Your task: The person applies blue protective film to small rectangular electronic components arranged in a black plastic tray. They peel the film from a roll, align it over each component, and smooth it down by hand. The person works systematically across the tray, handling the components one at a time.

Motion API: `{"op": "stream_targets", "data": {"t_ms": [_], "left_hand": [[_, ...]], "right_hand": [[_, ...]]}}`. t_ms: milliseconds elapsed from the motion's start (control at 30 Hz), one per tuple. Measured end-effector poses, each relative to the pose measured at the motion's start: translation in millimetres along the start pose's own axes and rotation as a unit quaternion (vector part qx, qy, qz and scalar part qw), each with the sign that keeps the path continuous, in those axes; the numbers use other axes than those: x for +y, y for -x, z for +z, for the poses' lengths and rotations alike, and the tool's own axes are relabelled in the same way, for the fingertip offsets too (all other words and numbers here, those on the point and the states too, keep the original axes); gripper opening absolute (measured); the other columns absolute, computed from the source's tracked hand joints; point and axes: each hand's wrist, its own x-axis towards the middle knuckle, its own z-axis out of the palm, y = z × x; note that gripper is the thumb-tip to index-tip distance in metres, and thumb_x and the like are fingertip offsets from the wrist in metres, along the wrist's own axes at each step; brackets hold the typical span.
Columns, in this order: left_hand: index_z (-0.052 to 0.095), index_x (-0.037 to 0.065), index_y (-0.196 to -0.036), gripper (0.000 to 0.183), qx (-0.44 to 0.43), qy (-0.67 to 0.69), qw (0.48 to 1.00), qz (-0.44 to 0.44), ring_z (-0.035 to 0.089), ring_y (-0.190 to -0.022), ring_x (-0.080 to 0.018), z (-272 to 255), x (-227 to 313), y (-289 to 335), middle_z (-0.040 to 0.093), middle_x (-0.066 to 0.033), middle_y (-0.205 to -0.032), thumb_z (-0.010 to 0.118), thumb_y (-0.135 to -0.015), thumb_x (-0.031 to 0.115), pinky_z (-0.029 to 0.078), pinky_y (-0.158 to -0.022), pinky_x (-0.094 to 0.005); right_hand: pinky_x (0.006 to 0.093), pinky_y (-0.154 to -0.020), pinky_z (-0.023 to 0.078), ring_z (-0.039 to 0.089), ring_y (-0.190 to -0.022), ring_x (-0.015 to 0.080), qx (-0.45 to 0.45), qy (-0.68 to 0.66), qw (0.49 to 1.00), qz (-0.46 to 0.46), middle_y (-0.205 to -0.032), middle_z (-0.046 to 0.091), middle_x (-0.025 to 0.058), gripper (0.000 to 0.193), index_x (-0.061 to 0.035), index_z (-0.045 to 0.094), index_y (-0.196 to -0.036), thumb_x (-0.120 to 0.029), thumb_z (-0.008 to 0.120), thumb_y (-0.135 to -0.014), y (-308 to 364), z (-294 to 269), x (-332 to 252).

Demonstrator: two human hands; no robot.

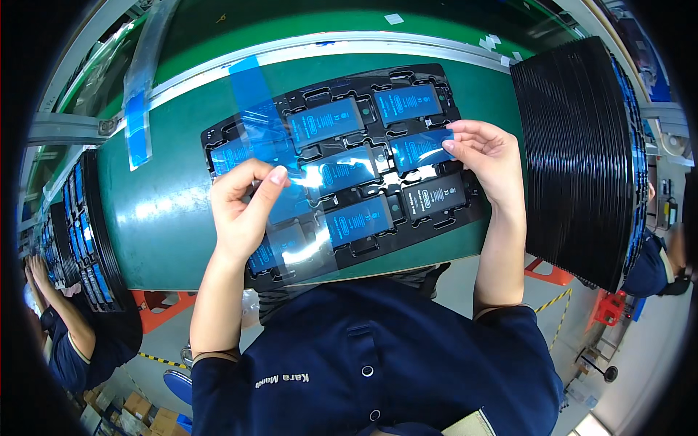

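Observation:
A black moulded tray (363, 251) lies on the green work surface, tilted slightly, with flat rectangular battery packs in its pockets. Most packs, such as the upper right battery (407, 104), look blue; the lower right battery (434, 196) looks black. Clear, blue-tinted film (342, 173) with bright reflections lies over the middle of the tray. My left hand (243, 203) is closed, thumb and forefinger pinching the film near the tray's left part. My right hand (486, 156) pinches at the right end of the middle-row battery (418, 151), seemingly on a film edge.
A tall stack of black trays (574, 163) stands at the right; more loaded trays (86, 232) stand at the left. A clear strip with a blue end (137, 127) hangs at upper left. A metal rail (349, 42) runs along the back. Another person's arms (62, 312) show at far left.

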Motion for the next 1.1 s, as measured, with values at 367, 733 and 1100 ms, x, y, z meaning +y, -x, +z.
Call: {"op": "stream_targets", "data": {"t_ms": [367, 733, 1100], "left_hand": [[0.062, -0.001, -0.075, 0.016, -0.015, 0.005, 1.0, 0.018, 0.055, -0.065, -0.0053, -3, -1, 0, 0.065, -0.0038, -0.072, 0.064, -0.089, 0.008, 0.042, -0.061, -0.0211], [0.062, 0.0, -0.075, 0.012, -0.017, 0.008, 0.999, 0.039, 0.056, -0.064, -0.0074, -1, -2, -1, 0.065, -0.0039, -0.07, 0.067, -0.084, 0.006, 0.042, -0.06, -0.0226], [0.061, 0.004, -0.087, 0.018, -0.189, -0.107, 0.956, 0.195, 0.058, -0.064, -0.024, 9, 4, 0, 0.064, -0.0077, -0.078, 0.074, -0.074, 0.007, 0.044, -0.058, -0.0327]], "right_hand": [[0.0173, -0.066, 0.05, 0.064, -0.074, 0.0059, -0.004, 0.033, 0.999, -0.035, -0.085, 0.069, 0.0068, 0.024, 0.0044, 0.066, -0.102, 0.007, 0.071, -0.078, -1, 2, 9], [0.022, -0.062, 0.049, 0.061, -0.067, 0.011, 0.037, 0.211, 0.972, -0.093, -0.081, 0.064, 0.0068, 0.028, 0.001, 0.068, -0.101, 0.006, 0.07, -0.073, 5, 14, 2], [0.0352, -0.093, 0.047, 0.061, -0.108, 0.0289, -0.147, 0.137, 0.947, -0.251, -0.119, 0.062, 0.0166, 0.038, -0.0012, 0.06, -0.119, 0.0, 0.065, -0.081, 35, 102, -23]]}}
